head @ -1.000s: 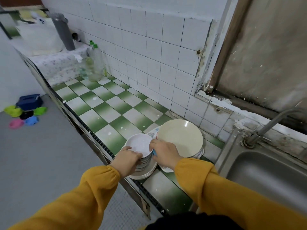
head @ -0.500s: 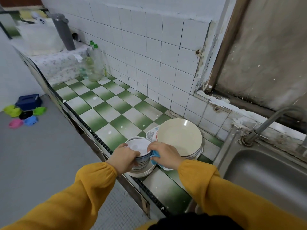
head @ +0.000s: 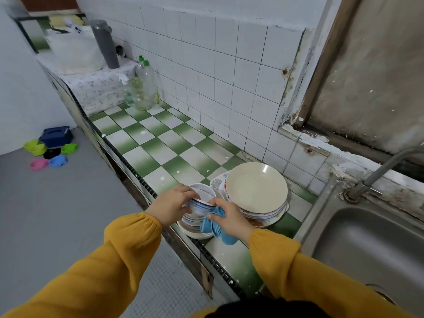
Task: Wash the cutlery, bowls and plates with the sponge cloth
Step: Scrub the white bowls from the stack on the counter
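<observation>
Bowl: a white bowl [head: 202, 203] with blue rings round its outside was held tilted, its mouth turned up and away, above a stack of like bowls [head: 195, 226] at the front edge of the table [head: 160, 148].
Left hand: the left hand [head: 171, 206] was closed on the bowl's near-left wall and rim, thumb over the lip; the hold was judged to steady the bowl while it was wiped.
Right hand: the right hand [head: 229, 218] was closed on a blue cloth [head: 214, 227], pressed to the bowl's right side; the loose end hung below the palm.
Why tilted: the lean was judged to bring the outer wall to the cloth and keep the bowl clear of the stack.
Plates: a cream plate [head: 255, 187] topped a pile of patterned plates [head: 263, 214] just right of the bowls, touching or nearly touching them; placing beside the sink [head: 367, 244] was judged to keep the reach short.
Tap: the tap [head: 387, 166] stood over the sink; no water was seen running.
Look of the bowl: glossy and white inside, no food seen; whether it was wet could not be told.
Cutlery: none was seen.
Progress: judged early, with both piles not yet taken apart.
Risk: a slip might have dropped the bowl off the table's edge.
</observation>
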A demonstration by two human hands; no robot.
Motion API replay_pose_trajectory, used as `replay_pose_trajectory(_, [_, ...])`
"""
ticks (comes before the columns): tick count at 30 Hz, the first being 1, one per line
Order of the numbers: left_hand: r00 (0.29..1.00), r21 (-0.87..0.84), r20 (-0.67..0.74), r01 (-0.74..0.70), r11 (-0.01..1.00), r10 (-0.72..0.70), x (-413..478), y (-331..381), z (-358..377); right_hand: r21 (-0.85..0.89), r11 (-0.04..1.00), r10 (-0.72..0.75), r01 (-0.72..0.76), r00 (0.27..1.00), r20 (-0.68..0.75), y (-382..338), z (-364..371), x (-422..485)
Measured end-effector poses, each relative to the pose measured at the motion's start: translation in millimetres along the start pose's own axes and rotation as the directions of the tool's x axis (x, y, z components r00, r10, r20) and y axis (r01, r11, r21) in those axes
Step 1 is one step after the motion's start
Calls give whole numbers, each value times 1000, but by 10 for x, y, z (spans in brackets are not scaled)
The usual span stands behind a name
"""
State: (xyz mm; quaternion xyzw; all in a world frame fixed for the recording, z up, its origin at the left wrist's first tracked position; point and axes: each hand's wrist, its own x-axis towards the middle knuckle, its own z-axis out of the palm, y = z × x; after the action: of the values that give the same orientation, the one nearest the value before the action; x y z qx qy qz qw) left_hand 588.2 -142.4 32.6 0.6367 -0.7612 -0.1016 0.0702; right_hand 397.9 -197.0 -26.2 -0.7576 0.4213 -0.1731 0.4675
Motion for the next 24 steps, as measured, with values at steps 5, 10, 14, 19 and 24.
replay_pose_trajectory(5, [1000,-13,-18,-15,1000,15,3,27,-28,101,995,28,-27,1000,-8,-19,22,-37])
replay_pose_trajectory(10, [998,-21,-24,-53,998,52,34,22,-110,231,971,72,-70,997,-2,-10,56,-33])
replay_pose_trajectory(14, [996,-12,-31,-87,996,87,84,44,-212,388,916,110,-107,994,16,-64,21,-55])
replay_pose_trajectory(19, [996,-59,-22,-88,994,86,207,65,-367,609,781,126,-138,990,63,-154,-140,-54])
replay_pose_trajectory(24, [999,-180,2,-52,982,53,295,114,-378,754,646,118,-119,991,55,-263,-297,-57])
